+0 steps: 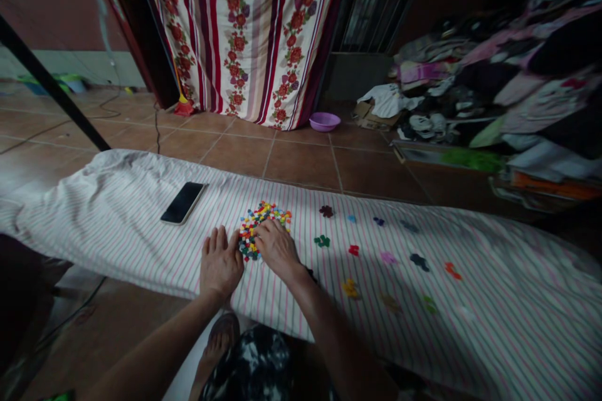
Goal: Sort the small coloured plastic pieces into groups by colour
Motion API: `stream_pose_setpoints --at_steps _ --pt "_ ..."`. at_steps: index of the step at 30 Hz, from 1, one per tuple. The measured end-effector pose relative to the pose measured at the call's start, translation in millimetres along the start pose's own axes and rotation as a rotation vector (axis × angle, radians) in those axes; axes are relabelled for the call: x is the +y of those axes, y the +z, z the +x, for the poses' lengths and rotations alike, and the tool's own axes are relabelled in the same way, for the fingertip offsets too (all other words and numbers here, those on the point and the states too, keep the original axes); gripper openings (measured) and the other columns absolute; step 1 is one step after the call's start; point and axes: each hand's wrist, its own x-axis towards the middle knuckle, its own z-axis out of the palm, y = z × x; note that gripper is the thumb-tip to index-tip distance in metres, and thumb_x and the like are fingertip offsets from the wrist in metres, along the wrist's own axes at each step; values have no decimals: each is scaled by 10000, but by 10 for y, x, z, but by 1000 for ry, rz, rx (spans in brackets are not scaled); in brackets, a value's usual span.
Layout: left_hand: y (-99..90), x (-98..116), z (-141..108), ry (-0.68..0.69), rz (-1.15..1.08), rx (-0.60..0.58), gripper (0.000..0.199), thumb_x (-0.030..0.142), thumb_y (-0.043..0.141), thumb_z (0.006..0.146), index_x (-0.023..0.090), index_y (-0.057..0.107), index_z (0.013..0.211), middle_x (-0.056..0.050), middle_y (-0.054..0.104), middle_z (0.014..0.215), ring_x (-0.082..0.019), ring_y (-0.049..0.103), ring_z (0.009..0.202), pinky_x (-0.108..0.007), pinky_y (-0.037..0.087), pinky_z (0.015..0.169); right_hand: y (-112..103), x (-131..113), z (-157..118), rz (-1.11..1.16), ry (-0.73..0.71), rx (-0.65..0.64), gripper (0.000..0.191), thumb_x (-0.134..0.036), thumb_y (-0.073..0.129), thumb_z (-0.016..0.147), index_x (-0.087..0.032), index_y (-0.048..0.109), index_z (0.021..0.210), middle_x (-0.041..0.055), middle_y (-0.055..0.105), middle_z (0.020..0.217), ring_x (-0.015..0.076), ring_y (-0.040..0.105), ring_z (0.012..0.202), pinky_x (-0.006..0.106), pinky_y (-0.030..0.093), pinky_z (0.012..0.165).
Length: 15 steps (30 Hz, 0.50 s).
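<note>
A pile of small mixed-colour pieces (263, 210) lies on the striped cloth (291, 307). My left hand (221, 266) rests palm down at the pile's left edge, fingers stretched out and holding nothing. Over the pile's right side, my right hand (277, 250) has its fingers bent and drawn together among the pieces; whatever is between the fingertips is hidden. Small single-colour groups are spread to the right, among them dark brown (325, 211), green (322, 241), red (353, 250), pink (388, 257), yellow (350, 289) and orange (453, 271) ones. My right forearm partly covers a black group (311, 274).
A smartphone (183, 203) lies on the cloth left of the pile. Beyond the cloth are a tiled floor (235, 147), a purple basin (324, 121), a floral curtain (239, 31) and a large heap of clothes (517, 69). A dark pole (56, 84) slants at the left.
</note>
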Motion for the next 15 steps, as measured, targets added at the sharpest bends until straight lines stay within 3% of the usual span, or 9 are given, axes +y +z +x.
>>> stream_pose_setpoints --at_steps 15 --pt "36 -20 0 -14 -60 11 496 237 437 886 215 528 1373 -170 463 1451 -338 396 1366 -501 329 1098 -84 150 -116 154 8 109 138 -118 516 884 -219 594 936 36 659 948 192 571 938 313 434 856"
